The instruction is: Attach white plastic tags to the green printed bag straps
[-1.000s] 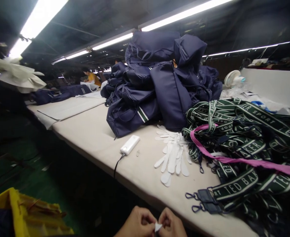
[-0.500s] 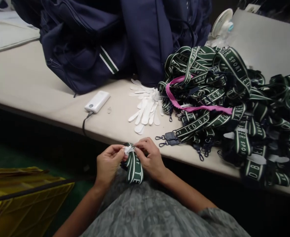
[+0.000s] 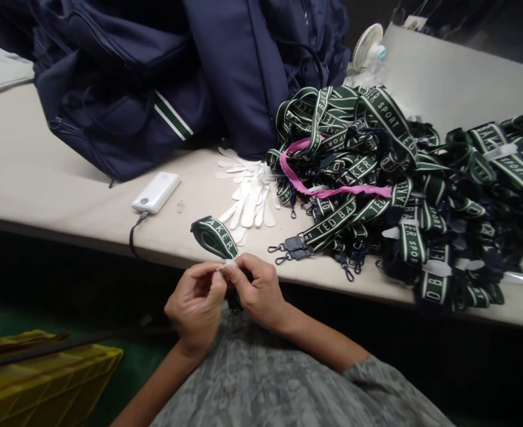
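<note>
Both my hands meet just below the table's front edge. My left hand (image 3: 195, 308) and my right hand (image 3: 257, 290) pinch a small white strip at the end of a green strap (image 3: 214, 236) with white lettering. The strap loops up over the table edge. A bunch of white plastic strips (image 3: 247, 193) lies on the table just beyond it. A large heap of the same green straps (image 3: 404, 184) with dark clips fills the table's right side, with a pink band (image 3: 332, 191) lying across it.
Navy bags (image 3: 155, 77) are piled at the back left of the cream table (image 3: 43, 184). A white power bank (image 3: 156, 192) with a black cable lies near the edge. A small white fan (image 3: 367, 44) stands behind the straps. A yellow crate (image 3: 43, 379) sits at the lower left.
The view dropped from the room down to the table and my lap. The strap, which hung down between my hands, now loops upward over the table edge.
</note>
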The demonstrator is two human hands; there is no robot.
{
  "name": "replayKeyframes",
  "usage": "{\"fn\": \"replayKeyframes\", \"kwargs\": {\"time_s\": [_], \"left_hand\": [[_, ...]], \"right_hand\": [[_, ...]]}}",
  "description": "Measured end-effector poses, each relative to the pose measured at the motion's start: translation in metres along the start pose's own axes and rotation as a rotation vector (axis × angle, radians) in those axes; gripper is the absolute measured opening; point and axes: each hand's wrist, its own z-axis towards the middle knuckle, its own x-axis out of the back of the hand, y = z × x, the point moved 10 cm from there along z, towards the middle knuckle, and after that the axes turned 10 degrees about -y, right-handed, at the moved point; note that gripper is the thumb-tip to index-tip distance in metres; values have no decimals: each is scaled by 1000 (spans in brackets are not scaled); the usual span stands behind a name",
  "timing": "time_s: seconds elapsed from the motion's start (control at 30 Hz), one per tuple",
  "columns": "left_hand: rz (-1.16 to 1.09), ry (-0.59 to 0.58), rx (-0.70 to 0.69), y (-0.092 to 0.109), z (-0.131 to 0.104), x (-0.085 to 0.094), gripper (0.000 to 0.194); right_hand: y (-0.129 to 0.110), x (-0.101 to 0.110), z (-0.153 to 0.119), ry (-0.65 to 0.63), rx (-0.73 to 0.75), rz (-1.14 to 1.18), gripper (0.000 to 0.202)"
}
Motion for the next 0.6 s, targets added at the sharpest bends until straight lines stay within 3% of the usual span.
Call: {"fn": "replayKeyframes", "kwargs": {"time_s": [0.13, 0.27, 0.43, 0.6], "left_hand": [[-429, -137, 274, -41, 13, -42, 23], [-613, -245, 472, -76, 16, -75, 40], [-609, -194, 508, -95, 20, -75, 35], [-725, -194, 517, -90, 25, -72, 39]], "right_hand": [[21, 10, 15, 98, 8, -49, 30], [55, 10, 29, 64, -66, -8, 31], [74, 6, 32, 20, -107, 41, 33], [66, 22, 33, 104, -99, -107, 32]]}}
